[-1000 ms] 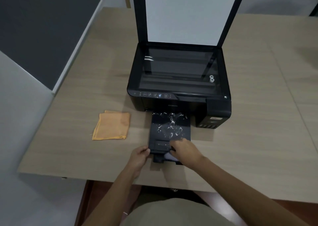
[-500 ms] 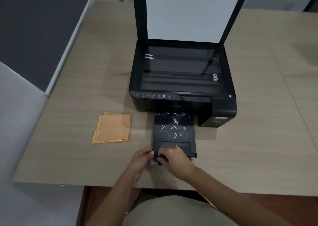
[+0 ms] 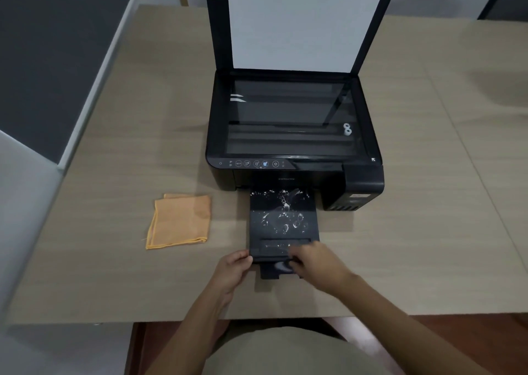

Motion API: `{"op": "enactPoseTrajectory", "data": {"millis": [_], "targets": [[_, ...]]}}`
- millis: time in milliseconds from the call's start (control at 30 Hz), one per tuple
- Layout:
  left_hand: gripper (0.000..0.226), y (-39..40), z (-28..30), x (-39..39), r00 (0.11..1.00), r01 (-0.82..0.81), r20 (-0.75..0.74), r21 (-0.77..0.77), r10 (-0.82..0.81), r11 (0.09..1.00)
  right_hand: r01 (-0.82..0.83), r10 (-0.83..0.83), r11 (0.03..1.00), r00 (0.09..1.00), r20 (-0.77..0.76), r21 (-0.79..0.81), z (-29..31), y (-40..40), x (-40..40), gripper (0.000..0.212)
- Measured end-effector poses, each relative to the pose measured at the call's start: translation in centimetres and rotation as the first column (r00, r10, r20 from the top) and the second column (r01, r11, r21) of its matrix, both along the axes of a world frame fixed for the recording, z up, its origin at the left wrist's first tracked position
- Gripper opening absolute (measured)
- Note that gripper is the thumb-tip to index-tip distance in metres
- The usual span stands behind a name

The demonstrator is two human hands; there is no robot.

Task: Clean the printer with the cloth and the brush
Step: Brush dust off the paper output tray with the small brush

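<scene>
The black printer (image 3: 363, 180) stands mid-table with its scanner lid (image 3: 291, 20) raised and the glass (image 3: 288, 117) bare. Its output tray (image 3: 283, 217) sticks out toward me, speckled with white smudges. A small extension flap (image 3: 274, 270) shows at the tray's front end. My left hand (image 3: 231, 271) pinches the tray's front left corner. My right hand (image 3: 317, 266), slightly blurred, grips the front edge where the flap comes out. A folded orange cloth (image 3: 180, 220) lies flat on the table left of the tray. No brush is in view.
The wooden table (image 3: 428, 231) stretches wide to the right of the printer. A grey partition panel (image 3: 51, 60) runs along the table's left side. The near table edge is just below my hands.
My right hand has shifted right along the tray's front edge, and the extension flap shows below it again. My left hand stays on the tray's corner. The cloth has not moved.
</scene>
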State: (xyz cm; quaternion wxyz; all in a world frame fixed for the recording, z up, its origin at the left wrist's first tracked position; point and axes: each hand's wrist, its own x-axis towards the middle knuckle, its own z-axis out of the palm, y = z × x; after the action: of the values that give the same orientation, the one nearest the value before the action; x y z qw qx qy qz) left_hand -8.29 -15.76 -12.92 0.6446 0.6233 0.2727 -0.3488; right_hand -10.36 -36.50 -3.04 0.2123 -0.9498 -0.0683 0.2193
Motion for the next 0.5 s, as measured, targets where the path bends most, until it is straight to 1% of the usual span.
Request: {"op": "enactPoseTrajectory", "data": {"millis": [33,100,167,200,267,333,400,433,467,500], "targets": [[0.022,-0.1,0.0,0.0,1.0,0.002,-0.003,0.002,-0.002,1.0,0.031,-0.034,0.995,0.999,-0.034,-0.093,0.0,-1.8,-0.1,0.041],[0.024,-0.1,-0.1,-0.2,1.0,-0.001,-0.001,0.002,0.001,1.0,0.056,-0.067,0.978,0.997,-0.048,-0.201,-0.2,-3.7,-0.4,0.033],[0.023,0.0,0.0,-0.2,1.0,-0.006,0.004,0.007,0.006,1.0,-0.02,0.011,0.968,0.999,-0.038,-0.251,-1.2,-1.7,-0.6,0.025],[0.02,0.0,0.0,-0.1,1.0,-0.002,0.001,0.007,0.002,1.0,-0.054,0.048,0.969,0.998,-0.032,-0.241,-1.8,0.2,-0.7,0.021],[0.016,-0.1,0.4,0.1,1.0,0.019,0.005,0.005,-0.019,1.0,-0.08,0.085,0.987,0.996,0.032,-0.14,-2.3,3.9,-1.1,0.016],[0.019,-0.2,0.5,0.1,0.999,0.039,0.019,0.016,-0.039,0.999,-0.064,0.064,0.998,0.995,0.076,0.003,-2.0,4.9,-1.0,0.014],[0.017,0.1,0.1,0.0,0.999,0.029,0.034,0.025,-0.03,0.999,0.001,-0.006,0.995,0.999,0.05,0.105,-1.7,3.1,-1.1,0.015],[0.018,0.2,-0.1,0.0,0.999,0.027,0.035,0.028,-0.028,0.999,0.054,-0.056,0.994,0.998,0.019,0.096,-1.7,1.4,-1.3,0.017],[0.021,0.3,-0.4,-0.1,0.999,0.033,0.04,0.021,-0.034,0.999,0.11,-0.11,0.993,0.994,-0.007,0.031,-1.6,-0.5,-1.5,0.022],[0.024,0.2,-0.4,-0.1,0.998,0.045,0.052,0.023,-0.046,0.999,0.171,-0.171,0.983,0.985,-0.001,-0.065,-1.4,-2.4,-1.9,0.027]]}}
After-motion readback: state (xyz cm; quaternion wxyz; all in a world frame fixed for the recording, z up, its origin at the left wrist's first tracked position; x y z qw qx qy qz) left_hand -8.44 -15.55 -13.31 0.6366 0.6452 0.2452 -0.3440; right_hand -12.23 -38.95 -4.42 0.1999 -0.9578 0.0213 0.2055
